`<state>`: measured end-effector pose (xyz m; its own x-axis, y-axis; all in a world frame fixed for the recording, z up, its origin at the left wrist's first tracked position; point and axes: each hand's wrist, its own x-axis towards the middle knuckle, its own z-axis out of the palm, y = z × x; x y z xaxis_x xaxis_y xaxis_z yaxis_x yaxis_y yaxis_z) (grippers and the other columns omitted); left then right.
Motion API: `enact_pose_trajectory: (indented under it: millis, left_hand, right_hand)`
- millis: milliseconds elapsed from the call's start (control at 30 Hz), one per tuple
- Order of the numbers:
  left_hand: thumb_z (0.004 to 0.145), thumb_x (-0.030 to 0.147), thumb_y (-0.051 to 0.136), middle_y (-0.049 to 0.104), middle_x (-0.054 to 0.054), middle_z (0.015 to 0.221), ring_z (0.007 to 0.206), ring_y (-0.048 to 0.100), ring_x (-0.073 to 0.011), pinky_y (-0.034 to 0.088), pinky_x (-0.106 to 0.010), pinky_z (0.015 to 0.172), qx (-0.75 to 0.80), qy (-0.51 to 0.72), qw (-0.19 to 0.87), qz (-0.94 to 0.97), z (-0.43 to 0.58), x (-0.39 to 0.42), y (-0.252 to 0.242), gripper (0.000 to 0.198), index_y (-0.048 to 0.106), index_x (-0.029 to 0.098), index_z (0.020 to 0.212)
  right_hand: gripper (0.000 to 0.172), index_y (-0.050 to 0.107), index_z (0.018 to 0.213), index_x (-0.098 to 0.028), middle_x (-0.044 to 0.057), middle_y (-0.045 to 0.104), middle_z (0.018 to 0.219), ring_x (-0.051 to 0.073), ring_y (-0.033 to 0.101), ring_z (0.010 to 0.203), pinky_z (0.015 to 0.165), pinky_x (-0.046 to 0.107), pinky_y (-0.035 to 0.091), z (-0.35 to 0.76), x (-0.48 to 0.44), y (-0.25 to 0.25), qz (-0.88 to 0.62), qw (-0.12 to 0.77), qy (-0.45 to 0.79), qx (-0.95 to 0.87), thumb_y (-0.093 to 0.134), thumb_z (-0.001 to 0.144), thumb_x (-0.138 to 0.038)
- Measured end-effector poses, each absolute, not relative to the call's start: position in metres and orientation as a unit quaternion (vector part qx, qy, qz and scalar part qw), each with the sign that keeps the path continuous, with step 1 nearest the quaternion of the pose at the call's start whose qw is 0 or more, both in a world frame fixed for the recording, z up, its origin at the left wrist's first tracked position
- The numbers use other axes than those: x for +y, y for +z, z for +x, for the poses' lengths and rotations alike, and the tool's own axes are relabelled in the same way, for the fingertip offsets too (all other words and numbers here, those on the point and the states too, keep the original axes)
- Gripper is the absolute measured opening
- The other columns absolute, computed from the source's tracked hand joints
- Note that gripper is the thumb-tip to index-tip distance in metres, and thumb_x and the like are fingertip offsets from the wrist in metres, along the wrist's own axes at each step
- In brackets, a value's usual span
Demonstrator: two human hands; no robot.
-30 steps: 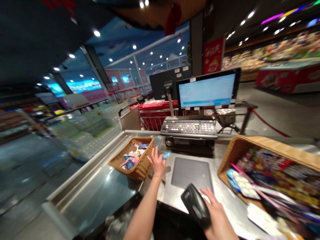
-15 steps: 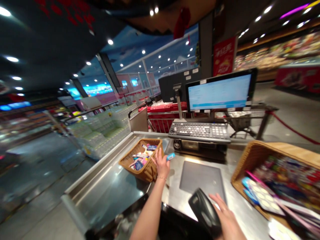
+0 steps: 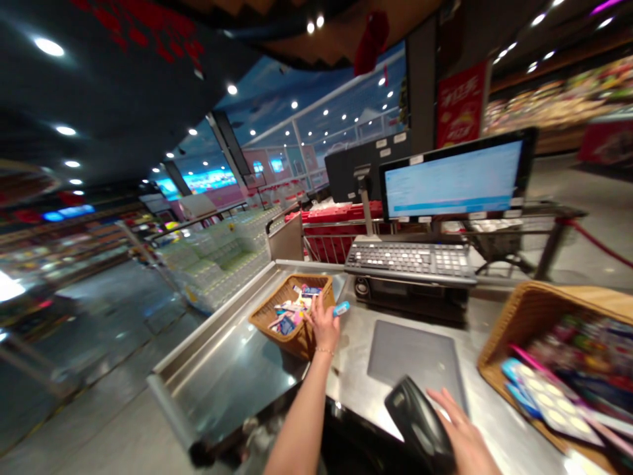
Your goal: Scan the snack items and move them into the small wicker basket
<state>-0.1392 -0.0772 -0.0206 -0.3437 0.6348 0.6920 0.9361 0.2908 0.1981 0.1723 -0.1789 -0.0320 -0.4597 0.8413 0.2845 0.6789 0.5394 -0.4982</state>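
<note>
On the left part of the steel counter (image 3: 222,379), the smaller basket (image 3: 301,346) is standing toward the far edge, within reach of the left hand (image 3: 324,324). Above its right side this hand is pinching a small blue item (image 3: 341,309) by the thumb, seemingly so the other fingers are staying loose. The keyboard (image 3: 410,260) is resting at the far edge, probably for easy reach; the grey pad (image 3: 415,356) is lying nearer. Over the near edge, the right hand (image 3: 462,425), well apart from the left, is holding the black scanner (image 3: 420,422), its head pointing away. The larger basket (image 3: 504,323) is occupying the right side.
</note>
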Motion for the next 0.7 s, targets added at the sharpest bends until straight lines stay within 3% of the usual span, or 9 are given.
enact_pose_trajectory:
  millis: [100,433,700]
  left_hand:
    - [0.079,0.018,0.065,0.046,-0.010,0.153,0.147,0.032,-0.0348,0.013,-0.073,0.116,-0.767,-0.297,0.257,-0.508,-0.142,-0.080,-0.018,0.016,0.071,0.024,0.093]
    - [0.078,0.016,0.066,0.049,-0.012,0.151,0.145,0.034,-0.0345,0.012,-0.071,0.117,-0.773,-0.300,0.279,-0.485,-0.152,-0.081,-0.010,0.018,0.071,0.023,0.093]
    - [0.078,0.015,0.064,0.049,-0.011,0.150,0.145,0.035,-0.0345,0.005,-0.069,0.119,-0.774,-0.315,0.291,-0.467,-0.160,-0.082,-0.004,0.017,0.073,0.022,0.090]
  right_hand:
    - [0.055,0.066,0.118,-0.014,0.023,0.058,0.143,0.043,0.049,0.137,0.107,0.062,0.048,0.172,-0.178,-0.035,-0.447,0.259,0.152,-0.843,0.059,0.064,-0.018]
    - [0.060,0.066,0.120,-0.016,0.019,0.057,0.146,0.040,0.046,0.140,0.108,0.058,0.049,0.173,-0.179,-0.031,-0.453,0.240,0.160,-0.843,0.058,0.060,-0.015]
    - [0.059,0.066,0.120,-0.012,0.022,0.054,0.147,0.042,0.043,0.141,0.107,0.060,0.048,0.172,-0.181,-0.018,-0.460,0.226,0.188,-0.838,0.055,0.063,-0.018]
